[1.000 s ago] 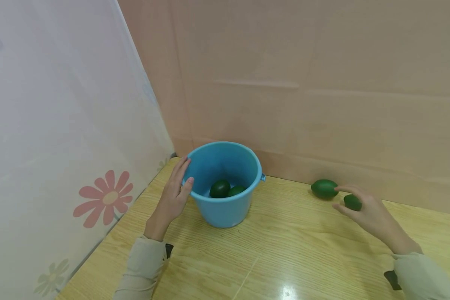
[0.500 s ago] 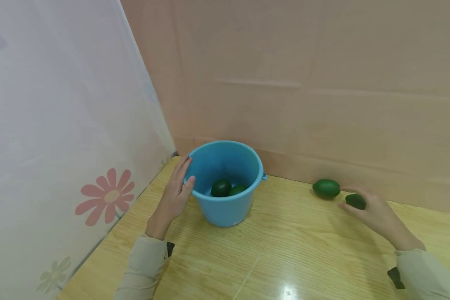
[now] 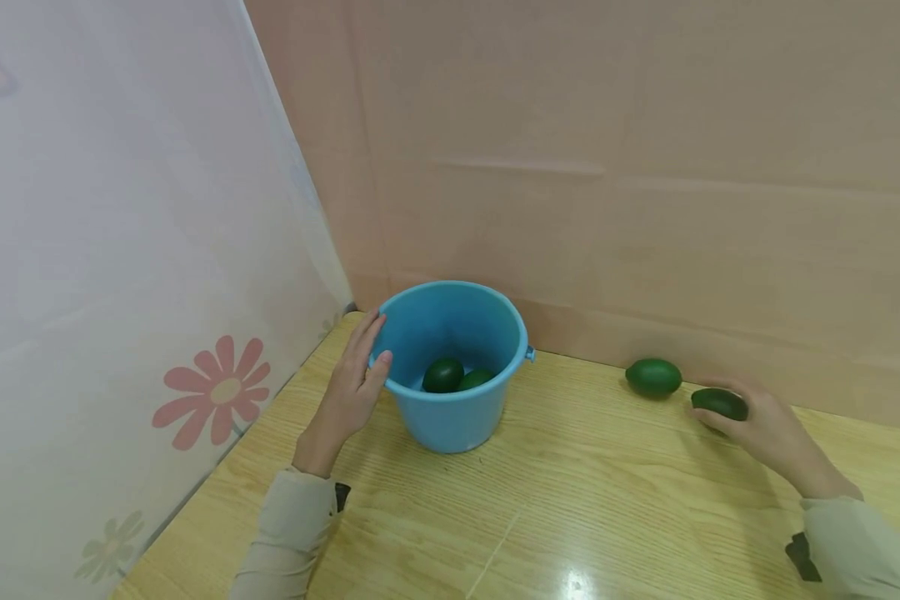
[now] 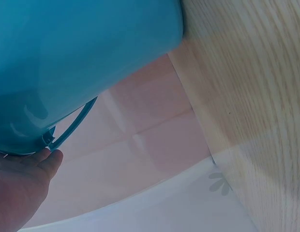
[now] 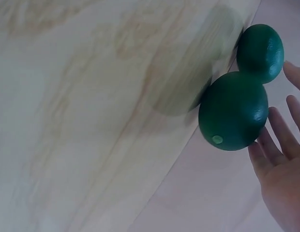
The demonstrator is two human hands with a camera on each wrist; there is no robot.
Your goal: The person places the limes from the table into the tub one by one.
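Note:
A light blue bucket (image 3: 450, 421) stands upright on the wooden table. Two dark green oval fruits (image 3: 443, 376) lie inside it. Along the bucket's left rim, my left hand (image 3: 345, 400) rests with its fingers nearly straight; in the left wrist view its fingertips touch near the handle (image 4: 75, 124). To the right, on the table, lie two more glossy green fruits, shaped like avocados. My right hand (image 3: 772, 429) is around the nearer fruit (image 5: 234, 111), thumb along its front and fingers along its back, spread and rather straight. The other fruit (image 3: 653, 378) sits just left of that hand's fingertips.
A tan sheet (image 3: 570, 208) hangs upright behind the table, close behind the fruits and bucket. On the left a white cloth (image 3: 157, 208) with printed flowers borders the table (image 3: 555, 492). The bucket has a small handle lug (image 3: 529, 353) on its right side.
My right hand has shifted slightly right, its thumb now along the nearer fruit's front, and more of that fruit shows. My left hand stays at the bucket's rim.

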